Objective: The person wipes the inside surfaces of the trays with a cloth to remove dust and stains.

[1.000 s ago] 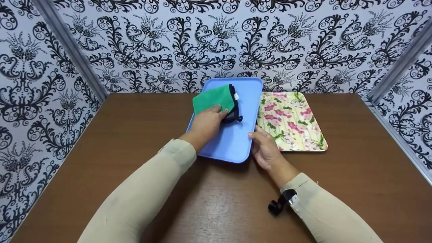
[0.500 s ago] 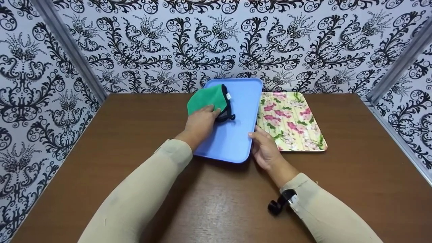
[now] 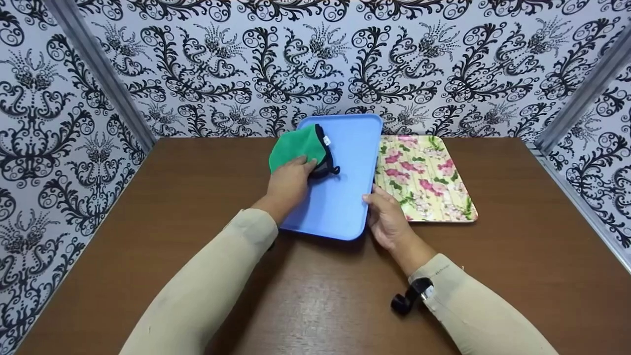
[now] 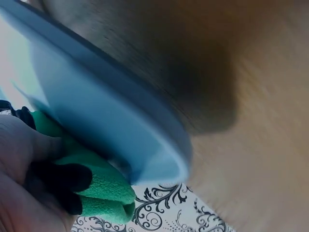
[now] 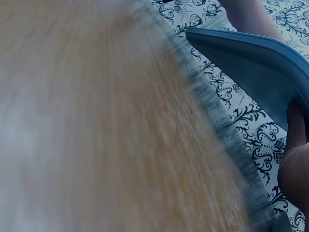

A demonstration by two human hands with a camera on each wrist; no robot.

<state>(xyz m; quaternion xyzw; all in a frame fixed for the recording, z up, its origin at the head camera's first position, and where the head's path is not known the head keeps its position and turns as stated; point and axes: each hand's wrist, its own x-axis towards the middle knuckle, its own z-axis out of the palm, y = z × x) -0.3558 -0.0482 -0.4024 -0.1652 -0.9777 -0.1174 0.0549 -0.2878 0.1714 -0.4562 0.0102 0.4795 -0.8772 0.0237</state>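
Note:
A blue tray (image 3: 340, 209) is tilted up off the table, its far end by the back wall. My right hand (image 3: 389, 222) grips its right edge, thumb over the rim and fingers underneath. In the right wrist view, the tray's underside (image 5: 241, 67) shows above the table. My left hand (image 3: 288, 182) holds a green cloth (image 3: 296, 148) with black edging, a white tag and a small black loop, against the tray's left part. Folds of that fuzzy cloth (image 4: 108, 186) lie right at the tray's rim in the left wrist view.
A flower-patterned tray (image 3: 426, 180) lies flat on the brown table (image 3: 522, 246), partly behind the blue tray's right side. Patterned black-and-white walls (image 3: 320, 64) stand at the back and both sides. A black strap (image 3: 411, 296) is on the right wrist.
My left hand has slid the green cloth leftward across the blue tray toward its left edge. The right hand and the blue tray have stayed almost still.

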